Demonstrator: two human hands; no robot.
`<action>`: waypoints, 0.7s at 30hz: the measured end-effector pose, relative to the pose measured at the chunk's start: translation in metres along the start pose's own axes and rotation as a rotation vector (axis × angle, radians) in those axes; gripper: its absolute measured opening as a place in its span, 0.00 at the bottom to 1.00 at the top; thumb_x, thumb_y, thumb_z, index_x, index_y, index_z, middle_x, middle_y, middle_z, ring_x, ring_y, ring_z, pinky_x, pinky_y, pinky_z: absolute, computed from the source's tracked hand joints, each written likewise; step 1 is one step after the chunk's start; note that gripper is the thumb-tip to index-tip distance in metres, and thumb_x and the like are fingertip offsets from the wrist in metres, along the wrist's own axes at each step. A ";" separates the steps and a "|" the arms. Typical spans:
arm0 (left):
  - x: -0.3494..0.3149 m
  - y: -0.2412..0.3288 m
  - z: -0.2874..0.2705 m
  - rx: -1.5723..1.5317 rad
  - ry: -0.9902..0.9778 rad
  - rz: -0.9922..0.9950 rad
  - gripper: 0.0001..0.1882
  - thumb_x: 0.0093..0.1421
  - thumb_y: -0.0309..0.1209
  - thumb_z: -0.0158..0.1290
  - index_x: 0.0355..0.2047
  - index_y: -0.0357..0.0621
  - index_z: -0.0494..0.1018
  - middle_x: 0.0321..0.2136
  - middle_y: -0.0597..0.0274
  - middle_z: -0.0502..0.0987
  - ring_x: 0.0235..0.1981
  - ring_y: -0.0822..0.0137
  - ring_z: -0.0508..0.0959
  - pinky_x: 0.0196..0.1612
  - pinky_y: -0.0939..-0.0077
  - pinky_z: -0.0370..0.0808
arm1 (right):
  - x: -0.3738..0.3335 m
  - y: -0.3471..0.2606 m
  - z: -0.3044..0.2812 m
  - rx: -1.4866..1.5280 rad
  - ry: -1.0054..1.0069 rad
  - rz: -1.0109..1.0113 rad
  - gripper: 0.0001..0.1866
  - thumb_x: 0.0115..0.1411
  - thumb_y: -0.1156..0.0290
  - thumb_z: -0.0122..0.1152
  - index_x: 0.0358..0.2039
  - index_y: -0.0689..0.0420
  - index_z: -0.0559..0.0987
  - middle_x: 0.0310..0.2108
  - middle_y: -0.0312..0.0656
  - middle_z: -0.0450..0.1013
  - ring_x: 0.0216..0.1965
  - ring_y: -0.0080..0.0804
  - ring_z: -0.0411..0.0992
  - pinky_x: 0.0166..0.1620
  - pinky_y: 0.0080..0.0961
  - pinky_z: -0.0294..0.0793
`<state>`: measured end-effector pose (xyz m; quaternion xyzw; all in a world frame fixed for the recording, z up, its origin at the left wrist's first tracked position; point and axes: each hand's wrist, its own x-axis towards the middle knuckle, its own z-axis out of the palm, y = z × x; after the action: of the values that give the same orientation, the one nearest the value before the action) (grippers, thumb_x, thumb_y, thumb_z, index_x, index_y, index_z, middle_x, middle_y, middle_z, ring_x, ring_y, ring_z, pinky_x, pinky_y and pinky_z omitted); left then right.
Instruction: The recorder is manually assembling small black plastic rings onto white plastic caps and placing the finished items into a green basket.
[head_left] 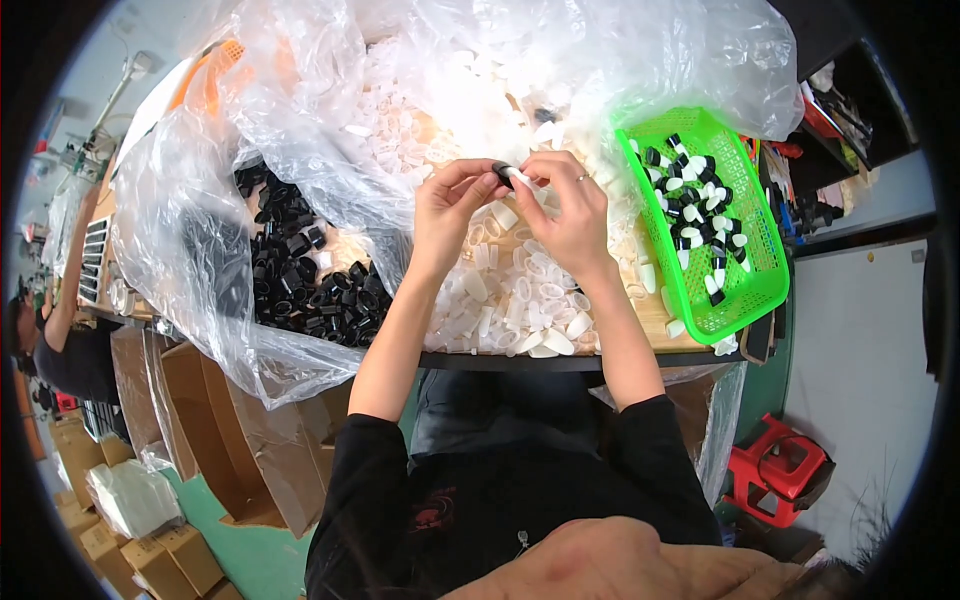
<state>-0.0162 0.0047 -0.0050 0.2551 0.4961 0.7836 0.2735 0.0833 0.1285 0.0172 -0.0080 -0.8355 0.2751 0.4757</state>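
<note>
At far L of my feed, a co-worker (75,350) in a dark top has an arm stretched out, w/ cardboard boxes (160,565) stacked below. Next I get clear plastic (170,230) bunched around a pile of black caps (345,295) on the bench (655,320). Mid-view, L hand (450,210) & R hand (572,220) are together, fingertips pinching one small black-and-white piece (503,175) btwn them, above the bench: black end twd L, white end twd R. Nearer me, btwn the forearms, I see lots of loose white pcs (530,305). On R, a green basket (740,310) holds many black-and-white pcs (690,213). Lower R, a red stool (775,465).
</note>
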 end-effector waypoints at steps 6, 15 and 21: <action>0.001 0.000 0.001 0.026 0.013 0.009 0.08 0.63 0.20 0.52 0.42 0.32 0.76 0.35 0.58 0.80 0.36 0.72 0.81 0.44 0.80 0.79 | 0.002 -0.004 -0.001 0.050 -0.034 0.091 0.09 0.53 0.79 0.66 0.33 0.60 0.75 0.32 0.42 0.75 0.28 0.32 0.74 0.34 0.23 0.75; 0.002 -0.002 -0.004 -0.007 0.006 -0.010 0.08 0.63 0.22 0.53 0.41 0.30 0.75 0.33 0.57 0.81 0.35 0.71 0.81 0.41 0.80 0.78 | 0.000 -0.001 -0.001 0.311 -0.062 0.334 0.07 0.58 0.76 0.64 0.35 0.62 0.76 0.34 0.38 0.75 0.34 0.22 0.74 0.38 0.20 0.75; -0.003 -0.005 0.004 0.118 0.018 0.141 0.05 0.65 0.22 0.51 0.39 0.31 0.74 0.31 0.61 0.79 0.30 0.76 0.77 0.35 0.84 0.75 | 0.001 -0.009 -0.003 0.294 -0.112 0.332 0.13 0.57 0.75 0.67 0.39 0.63 0.74 0.35 0.38 0.76 0.36 0.22 0.75 0.41 0.19 0.74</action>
<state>-0.0107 0.0076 -0.0088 0.2980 0.5248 0.7724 0.1978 0.0872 0.1219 0.0233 -0.0605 -0.7988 0.4684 0.3726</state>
